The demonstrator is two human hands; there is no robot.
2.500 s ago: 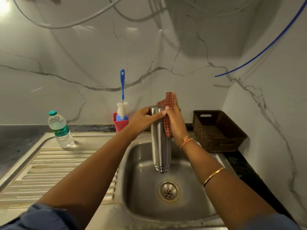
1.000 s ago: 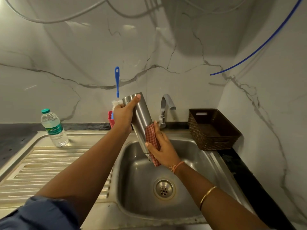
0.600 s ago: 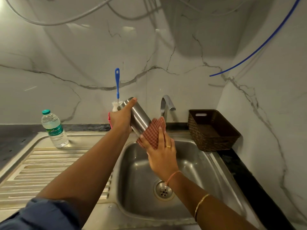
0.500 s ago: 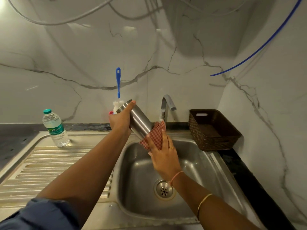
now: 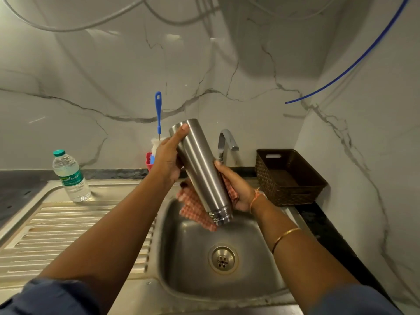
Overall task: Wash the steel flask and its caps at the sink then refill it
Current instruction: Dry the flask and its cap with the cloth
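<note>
The brushed-steel cylindrical flask (image 5: 200, 169) hangs tilted above the stainless sink basin (image 5: 172, 251), with its threaded mouth low toward the near right and its closed base high toward the far left. I judge the slant lets any water run into the basin rather than onto the dark desk (image 5: 13, 185). The left hand (image 5: 167, 161) grips the upper end, forefinger laid along the base rim to steady it. The right hand (image 5: 241, 192) curls round the lower body from behind, pressing a red-checked cloth (image 5: 195, 210) against the steel. The cloth's loose corner hangs just left of the mouth. This looks like wiping the outside. No caps are visible.

The curved chrome tap (image 5: 225, 142) stands just behind the flask, so swinging the base rightward could strike it. The brown woven basket (image 5: 288, 176) is near on the right. The blue-handled bottle brush (image 5: 158, 110) in its red holder (image 5: 148, 161) sits just behind the left hand. The clear plastic water bottle (image 5: 70, 176) stands well apart at the far left, by the ridged drainboard (image 5: 68, 235) — the open side.
</note>
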